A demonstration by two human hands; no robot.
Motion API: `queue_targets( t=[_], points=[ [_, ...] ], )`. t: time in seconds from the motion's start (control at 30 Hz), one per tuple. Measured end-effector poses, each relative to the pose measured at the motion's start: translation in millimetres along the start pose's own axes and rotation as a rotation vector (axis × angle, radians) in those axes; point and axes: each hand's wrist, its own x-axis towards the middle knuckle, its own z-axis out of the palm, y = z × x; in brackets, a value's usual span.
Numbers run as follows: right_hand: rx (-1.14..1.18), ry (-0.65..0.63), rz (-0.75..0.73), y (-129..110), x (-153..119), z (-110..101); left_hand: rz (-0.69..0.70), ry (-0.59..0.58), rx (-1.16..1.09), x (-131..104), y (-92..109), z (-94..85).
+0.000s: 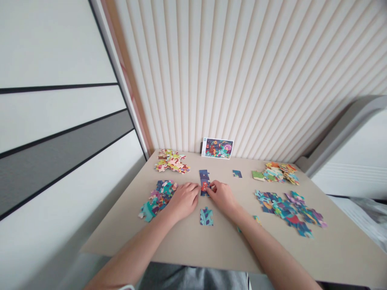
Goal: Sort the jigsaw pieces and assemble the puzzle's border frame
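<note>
Dark-blue puzzle strip (204, 175) lies between my left hand (185, 200) and right hand (223, 197); I cannot tell whether either grips.

A cream wall (242, 72) with upright ridges fills the upper middle and upper right of the frame. Along the left side stands a white panel (39, 48) with black lines and a grey band (75, 143). A beige table (338, 253) spans the lower middle. At the right edge, a grey frame (335, 137) borders a white board (359, 161).
</note>
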Motion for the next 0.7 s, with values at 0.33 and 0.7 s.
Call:
queue_targets(
  t=[0.33, 0.7],
  points=[
    [-0.224, 0.024, -0.075, -0.9, -0.1, 0.9, 0.045, 0.013, 0.004, 4.9, -8.4, 15.4],
    [-0.248, -0.012, -0.284, 12.2, -2.2, -2.7, 0.041, 0.037, 0.013, 8.4, -5.8, 12.1]
  ],
)
